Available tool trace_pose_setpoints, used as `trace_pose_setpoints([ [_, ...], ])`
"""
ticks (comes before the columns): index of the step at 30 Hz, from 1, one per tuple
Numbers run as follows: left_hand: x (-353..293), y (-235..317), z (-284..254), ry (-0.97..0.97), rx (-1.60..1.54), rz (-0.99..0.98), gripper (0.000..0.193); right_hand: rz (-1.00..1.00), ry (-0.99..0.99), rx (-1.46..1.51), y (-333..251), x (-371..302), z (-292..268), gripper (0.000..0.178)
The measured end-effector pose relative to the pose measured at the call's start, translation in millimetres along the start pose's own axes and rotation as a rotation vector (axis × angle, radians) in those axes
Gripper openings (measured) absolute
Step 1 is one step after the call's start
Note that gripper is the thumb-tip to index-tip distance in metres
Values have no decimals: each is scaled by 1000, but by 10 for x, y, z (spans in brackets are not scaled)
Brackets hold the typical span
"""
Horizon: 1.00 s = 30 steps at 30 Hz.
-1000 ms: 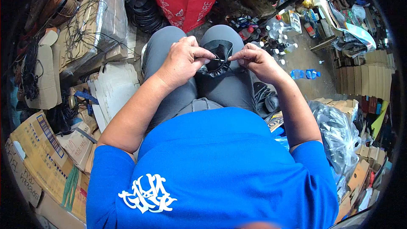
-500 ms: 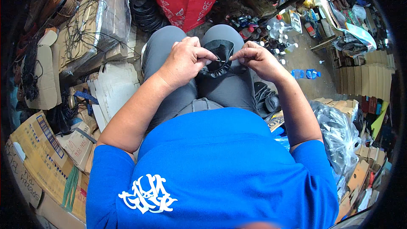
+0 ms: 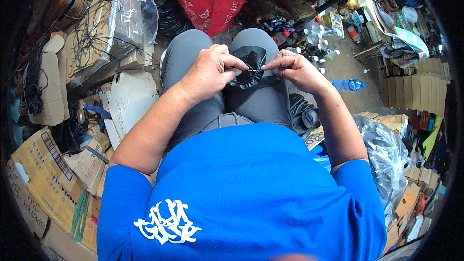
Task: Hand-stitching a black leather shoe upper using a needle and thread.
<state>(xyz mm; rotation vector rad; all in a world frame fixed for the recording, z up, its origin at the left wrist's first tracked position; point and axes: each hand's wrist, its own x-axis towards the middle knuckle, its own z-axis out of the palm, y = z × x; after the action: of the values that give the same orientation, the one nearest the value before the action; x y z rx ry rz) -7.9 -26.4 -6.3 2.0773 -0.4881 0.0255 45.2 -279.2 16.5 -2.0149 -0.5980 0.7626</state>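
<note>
On my right thigh rests a black, soft-looking shoe upper (image 3: 252, 58), with a gathered edge on the side nearest me. My left hand (image 3: 212, 67) is at its left side, thumb and forefinger pinched together. From the right, my right hand (image 3: 293, 70) pinches with thumb and forefinger close to the upper's edge. Between the two sets of fingertips a thin pale strand (image 3: 252, 70) crosses the black opening. Whether it is thread or a needle is too small to tell. The remaining fingers of both hands are curled in.
At the left are cardboard sheets (image 3: 126, 104), a plastic-covered stack (image 3: 133, 14) and boxes (image 3: 48, 174). Ahead stands a red bag (image 3: 217, 0). Small bottles (image 3: 321, 43) and a blue plastic bottle (image 3: 356, 84) lie on the floor to the right, near a clear plastic bag (image 3: 384, 150).
Both hands stay almost in place over the black upper, still pinching. The fingertips have shifted only slightly, and less of the pale strand shows between them.
</note>
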Motion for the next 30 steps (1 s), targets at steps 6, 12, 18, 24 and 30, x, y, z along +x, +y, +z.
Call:
trace_pose_setpoints([
  [6,19,35,6,25,185,79,21,18,-32,20,-12,18,-19,26],
  [12,59,-15,68,-23,40,23,19,0,-62,88,113,23,-22,31],
  [18,155,-139,146,-98,-199,-64,16,-31,-111,116,169,69,-19,30],
  [24,60,99,35,53,224,199,16,-8,-17,27,10,-44,64,31],
  [30,-35,35,64,-23,-207,-242,24,140,58,345,90,-56,204,32],
])
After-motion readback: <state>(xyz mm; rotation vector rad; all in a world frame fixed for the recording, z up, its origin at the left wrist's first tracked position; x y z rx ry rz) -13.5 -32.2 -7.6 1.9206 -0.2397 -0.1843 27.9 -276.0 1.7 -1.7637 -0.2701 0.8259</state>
